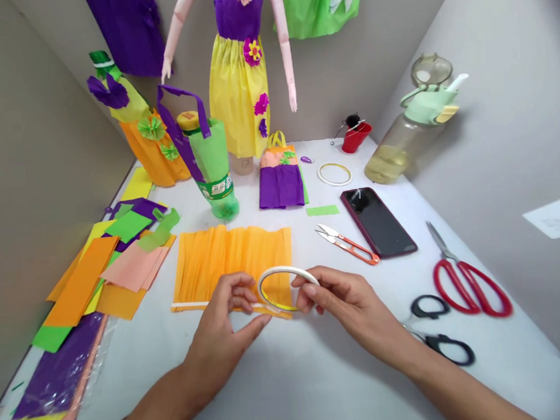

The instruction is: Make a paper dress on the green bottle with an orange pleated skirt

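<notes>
My right hand [351, 300] pinches a thin roll of white tape [281, 270] at its right side and holds it tilted above the table. My left hand [224, 323] is just left of the roll, thumb and fingers apart, with nothing in it that I can see. Beneath and behind the hands lies a gathered orange sheet [230, 257], which looks like nonwoven fabric. A white tape strip [190, 305] runs along its near edge, partly hidden by my left hand.
At left lie coloured fabric pieces [83, 279]. Orange-handled thread snips [349, 244], a phone [379, 221], red scissors [462, 279] and black-handled scissors [438, 336] are at right. Behind stand a wrapped green bottle [215, 170], a dressed doll form [238, 102] and a water bottle [401, 137].
</notes>
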